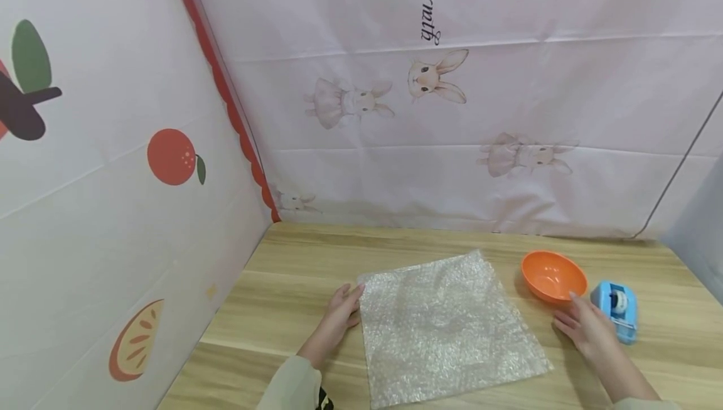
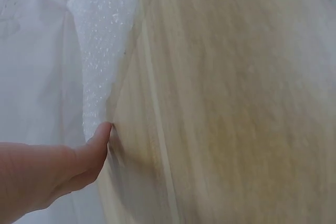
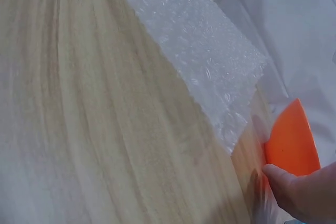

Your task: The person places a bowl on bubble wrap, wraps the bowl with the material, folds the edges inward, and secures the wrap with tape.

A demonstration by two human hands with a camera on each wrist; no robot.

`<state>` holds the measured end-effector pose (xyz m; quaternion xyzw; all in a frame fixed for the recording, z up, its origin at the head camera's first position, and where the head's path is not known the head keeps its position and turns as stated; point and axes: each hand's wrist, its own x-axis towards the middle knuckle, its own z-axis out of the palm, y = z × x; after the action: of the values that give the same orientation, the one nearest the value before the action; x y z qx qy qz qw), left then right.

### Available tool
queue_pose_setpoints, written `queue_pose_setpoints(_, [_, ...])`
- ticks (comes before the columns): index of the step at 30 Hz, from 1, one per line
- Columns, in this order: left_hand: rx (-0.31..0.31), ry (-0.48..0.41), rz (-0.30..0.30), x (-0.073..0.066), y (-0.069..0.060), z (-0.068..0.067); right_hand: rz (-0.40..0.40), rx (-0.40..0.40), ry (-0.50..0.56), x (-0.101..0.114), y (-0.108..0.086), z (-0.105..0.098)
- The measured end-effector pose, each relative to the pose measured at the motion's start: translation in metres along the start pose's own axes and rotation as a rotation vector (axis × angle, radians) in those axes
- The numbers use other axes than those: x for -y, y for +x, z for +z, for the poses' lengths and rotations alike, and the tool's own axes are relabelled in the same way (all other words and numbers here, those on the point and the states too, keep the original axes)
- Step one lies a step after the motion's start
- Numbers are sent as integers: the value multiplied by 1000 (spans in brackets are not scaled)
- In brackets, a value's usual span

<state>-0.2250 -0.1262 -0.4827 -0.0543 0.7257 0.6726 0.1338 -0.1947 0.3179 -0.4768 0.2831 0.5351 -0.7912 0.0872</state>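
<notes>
A sheet of bubble wrap [image 1: 446, 328] lies flat on the wooden table, also seen in the left wrist view [image 2: 107, 40] and right wrist view [image 3: 205, 51]. My left hand [image 1: 339, 319] touches its upper left edge, fingers relaxed; in the left wrist view the hand [image 2: 58, 169] has a fingertip at that edge. An orange bowl [image 1: 550, 275] stands upright right of the wrap. My right hand [image 1: 590, 334] is at the bowl's near right rim; in the right wrist view the thumb of this hand [image 3: 304, 190] lies against the bowl [image 3: 293, 140], other fingers mostly hidden.
A blue tape dispenser [image 1: 618, 312] stands right of the bowl, close beside my right hand. The wooden table [image 1: 254, 309] meets a fruit-print cloth on the left and a rabbit-print cloth [image 1: 395, 178] at the back.
</notes>
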Motion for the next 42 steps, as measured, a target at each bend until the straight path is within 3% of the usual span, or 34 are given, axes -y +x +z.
queue_pose_setpoints(7, [-22, -66, -12, 1, 2, 2, -5, 4, 39, -1, 9, 0])
queue_pose_setpoints(11, [-73, -91, -6, -1, 3, 6, -4, 11, 62, 1, 14, -1])
queue_pose_setpoints(18, [-221, -9, 5, -3, 8, 12, 0, -66, 62, 0, 22, 2])
queue_pose_setpoints(28, [-286, 84, 126, 5, 20, 15, -22, -149, 42, -1, 22, 11])
queue_pose_setpoints(35, [-352, 135, 158, 8, 25, 22, -2, -196, 30, 2, 20, 17])
queue_pose_setpoints(42, [-362, 144, 139, 7, 27, 26, 2, -215, 16, 4, 20, 19])
